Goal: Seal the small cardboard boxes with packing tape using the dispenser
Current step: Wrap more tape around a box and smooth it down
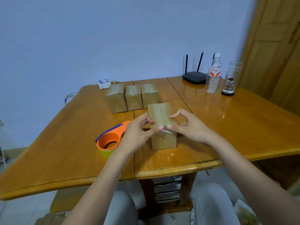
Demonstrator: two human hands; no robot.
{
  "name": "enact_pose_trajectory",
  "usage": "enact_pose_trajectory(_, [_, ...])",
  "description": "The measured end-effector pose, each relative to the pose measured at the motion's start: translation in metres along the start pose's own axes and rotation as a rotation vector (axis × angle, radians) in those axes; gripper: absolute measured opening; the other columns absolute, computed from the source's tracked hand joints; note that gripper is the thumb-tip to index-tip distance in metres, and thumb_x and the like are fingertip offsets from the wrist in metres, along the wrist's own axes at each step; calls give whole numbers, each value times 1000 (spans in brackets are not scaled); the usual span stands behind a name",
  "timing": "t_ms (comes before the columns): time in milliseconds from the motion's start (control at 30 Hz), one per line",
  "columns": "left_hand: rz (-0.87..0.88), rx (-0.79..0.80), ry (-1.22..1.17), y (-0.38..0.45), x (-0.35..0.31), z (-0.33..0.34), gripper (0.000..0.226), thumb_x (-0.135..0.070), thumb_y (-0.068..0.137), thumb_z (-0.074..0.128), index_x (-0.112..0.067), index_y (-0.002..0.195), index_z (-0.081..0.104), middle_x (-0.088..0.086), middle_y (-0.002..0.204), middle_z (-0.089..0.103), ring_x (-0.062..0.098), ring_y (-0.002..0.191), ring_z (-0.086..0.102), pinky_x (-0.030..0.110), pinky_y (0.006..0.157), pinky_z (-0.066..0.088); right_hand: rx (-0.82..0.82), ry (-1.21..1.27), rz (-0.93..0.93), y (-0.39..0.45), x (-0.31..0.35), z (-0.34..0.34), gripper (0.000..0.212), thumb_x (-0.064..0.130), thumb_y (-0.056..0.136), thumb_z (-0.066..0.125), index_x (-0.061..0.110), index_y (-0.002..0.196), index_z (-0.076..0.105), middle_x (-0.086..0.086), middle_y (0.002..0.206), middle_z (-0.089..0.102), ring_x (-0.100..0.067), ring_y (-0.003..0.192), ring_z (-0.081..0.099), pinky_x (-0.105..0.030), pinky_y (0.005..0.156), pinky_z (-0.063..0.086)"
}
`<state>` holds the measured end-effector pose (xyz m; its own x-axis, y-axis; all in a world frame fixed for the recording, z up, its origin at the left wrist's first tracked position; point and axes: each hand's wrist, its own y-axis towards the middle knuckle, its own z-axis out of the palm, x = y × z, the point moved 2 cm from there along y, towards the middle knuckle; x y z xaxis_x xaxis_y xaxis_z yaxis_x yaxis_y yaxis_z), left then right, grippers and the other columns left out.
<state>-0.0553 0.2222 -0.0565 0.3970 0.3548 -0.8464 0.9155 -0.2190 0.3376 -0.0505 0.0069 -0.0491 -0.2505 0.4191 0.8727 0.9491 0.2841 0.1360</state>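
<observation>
Small cardboard box (163,125) upright near table (65,143) front edge, clear tape strip over top, end running down near face. Left hand (138,135) and right hand (190,127) both on box top edge, fingers curled, thumbs pressing tape at front corner. Orange tape dispenser (110,138) just left of box, partly behind left hand. Three taped boxes (132,97) in row behind. Router (194,77), water bottle (212,73), glass jar (229,78) far right.

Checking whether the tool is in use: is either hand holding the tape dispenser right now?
No, the orange tape dispenser lies on the table while the left hand and right hand both grip the near box.
</observation>
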Motion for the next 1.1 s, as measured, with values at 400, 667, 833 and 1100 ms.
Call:
enact_pose_trajectory(400, [-2,21,-7,2,12,-1,25,-32,81,78,-24,96,59,-6,134,62,13,126,59,26,87,59,-8,45,-14,-8,-14,1,36,32,91,71,30,124,55,0,90,79,-14,88,76,-43,88,59])
enact_pose_trajectory(667, [70,-144,328,2,6,13,50,-71,66,72,-36,87,44,-6,118,69,12,95,68,33,63,61,-158,-238,-37,-1,-6,14,44,46,82,78,38,106,42,-1,92,72,-14,74,69,-26,57,56])
enact_pose_trajectory(833, [100,-111,305,6,7,8,43,-55,74,76,-24,92,52,-5,121,67,16,107,66,31,68,62,-80,-217,-40,1,-13,12,35,50,87,72,50,103,41,-2,99,74,-18,81,73,-43,72,62])
enact_pose_trajectory(1100, [61,-36,189,1,6,0,19,-41,86,72,-35,84,54,-3,126,68,15,120,62,15,79,56,15,-48,-51,-5,-12,0,22,30,95,67,36,112,54,-1,92,78,-9,82,75,-30,78,58])
